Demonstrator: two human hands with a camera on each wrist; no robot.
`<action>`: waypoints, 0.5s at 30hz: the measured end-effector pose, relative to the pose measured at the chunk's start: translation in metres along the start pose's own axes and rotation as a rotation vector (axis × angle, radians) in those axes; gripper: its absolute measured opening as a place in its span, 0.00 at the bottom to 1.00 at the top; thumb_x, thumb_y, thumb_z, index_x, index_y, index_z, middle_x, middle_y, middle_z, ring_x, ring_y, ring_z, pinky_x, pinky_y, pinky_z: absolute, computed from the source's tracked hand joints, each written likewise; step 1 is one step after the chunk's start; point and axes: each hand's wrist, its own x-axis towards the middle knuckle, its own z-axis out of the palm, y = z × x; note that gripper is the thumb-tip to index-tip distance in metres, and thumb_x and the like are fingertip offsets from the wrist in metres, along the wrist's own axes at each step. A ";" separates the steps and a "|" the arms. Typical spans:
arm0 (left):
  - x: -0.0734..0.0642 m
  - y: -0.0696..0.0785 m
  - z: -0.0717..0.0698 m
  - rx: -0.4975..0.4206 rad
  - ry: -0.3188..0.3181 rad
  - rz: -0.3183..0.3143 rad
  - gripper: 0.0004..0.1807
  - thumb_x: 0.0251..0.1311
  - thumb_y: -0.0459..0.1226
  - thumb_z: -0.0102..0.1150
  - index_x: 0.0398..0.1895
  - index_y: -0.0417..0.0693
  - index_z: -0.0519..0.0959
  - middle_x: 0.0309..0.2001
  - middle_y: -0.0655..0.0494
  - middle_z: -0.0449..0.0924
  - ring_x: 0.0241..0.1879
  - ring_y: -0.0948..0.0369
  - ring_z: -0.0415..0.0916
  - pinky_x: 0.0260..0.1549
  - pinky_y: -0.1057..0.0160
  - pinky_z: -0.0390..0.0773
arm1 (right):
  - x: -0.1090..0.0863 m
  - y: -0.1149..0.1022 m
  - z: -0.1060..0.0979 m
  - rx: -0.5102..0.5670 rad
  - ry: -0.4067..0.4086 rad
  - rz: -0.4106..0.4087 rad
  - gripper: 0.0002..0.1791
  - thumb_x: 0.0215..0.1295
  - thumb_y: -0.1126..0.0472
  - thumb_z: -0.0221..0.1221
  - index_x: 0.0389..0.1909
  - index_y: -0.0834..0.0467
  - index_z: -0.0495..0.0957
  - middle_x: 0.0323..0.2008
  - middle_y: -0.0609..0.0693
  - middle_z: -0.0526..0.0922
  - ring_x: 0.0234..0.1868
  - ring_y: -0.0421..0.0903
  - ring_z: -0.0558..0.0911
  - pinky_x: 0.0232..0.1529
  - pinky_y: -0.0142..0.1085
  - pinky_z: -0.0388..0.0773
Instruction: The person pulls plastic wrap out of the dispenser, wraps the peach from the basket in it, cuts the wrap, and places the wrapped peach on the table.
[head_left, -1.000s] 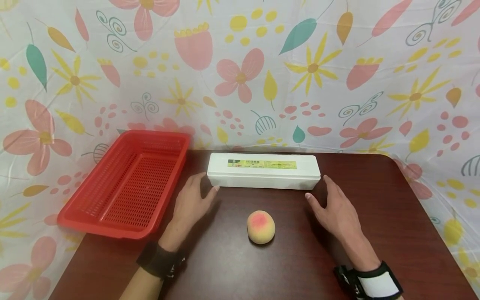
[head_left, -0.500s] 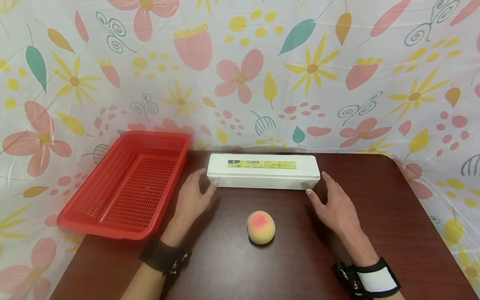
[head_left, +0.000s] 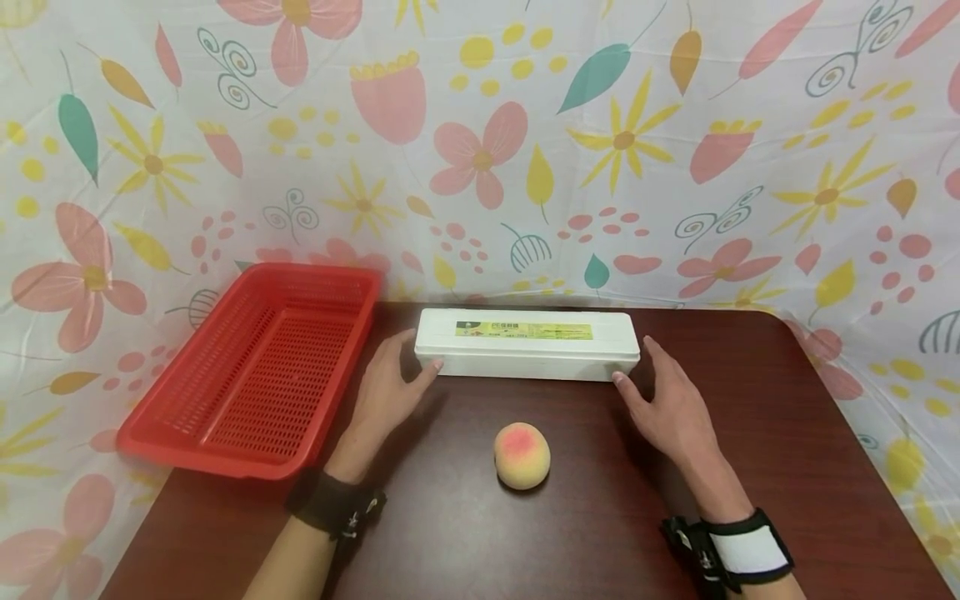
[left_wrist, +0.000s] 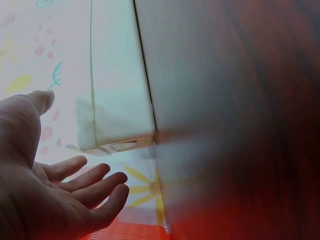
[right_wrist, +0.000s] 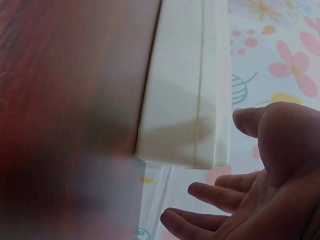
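A long white cling film box (head_left: 525, 364) with a yellow-green label lies crosswise near the back of the table. My left hand (head_left: 386, 387) is at its left end, thumb spread from the fingers. At the opposite end is my right hand (head_left: 671, 408), held in much the same way. In the left wrist view, the fingers (left_wrist: 100, 192) are loosely bent and stand off the box end (left_wrist: 122, 120). The right wrist view likewise shows a gap between the fingers (right_wrist: 215, 197) and the box (right_wrist: 175, 125). Neither hand holds anything.
A peach (head_left: 522, 456) sits on the dark wooden table (head_left: 795, 433), in front of the box and between my arms. On the left stands a red perforated plastic basket (head_left: 210, 465), close to my left forearm. A flower-patterned cloth (head_left: 480, 233) hangs behind the table.
Both hands have moved slightly forward around the ends of the box, and the right fingertips are a little nearer to it. The box, peach and basket stay in place.
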 end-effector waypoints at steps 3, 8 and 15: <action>0.003 0.000 0.002 -0.006 -0.003 0.012 0.42 0.66 0.53 0.70 0.77 0.45 0.68 0.74 0.45 0.71 0.74 0.48 0.67 0.73 0.43 0.67 | 0.002 0.000 0.000 0.012 0.002 0.006 0.47 0.78 0.40 0.57 0.85 0.61 0.49 0.78 0.71 0.61 0.75 0.73 0.64 0.68 0.73 0.64; 0.008 0.002 0.001 -0.022 -0.010 0.017 0.42 0.66 0.53 0.71 0.77 0.44 0.68 0.74 0.43 0.71 0.74 0.47 0.67 0.73 0.43 0.67 | 0.007 0.000 -0.001 0.027 0.009 -0.003 0.48 0.78 0.40 0.57 0.84 0.63 0.50 0.78 0.71 0.61 0.76 0.73 0.63 0.68 0.73 0.64; 0.017 0.005 -0.001 -0.041 -0.006 0.011 0.45 0.66 0.57 0.69 0.78 0.43 0.66 0.74 0.43 0.70 0.75 0.47 0.66 0.74 0.45 0.66 | 0.015 -0.004 -0.003 0.030 0.011 -0.024 0.48 0.77 0.43 0.59 0.84 0.64 0.50 0.79 0.71 0.60 0.76 0.72 0.63 0.69 0.73 0.64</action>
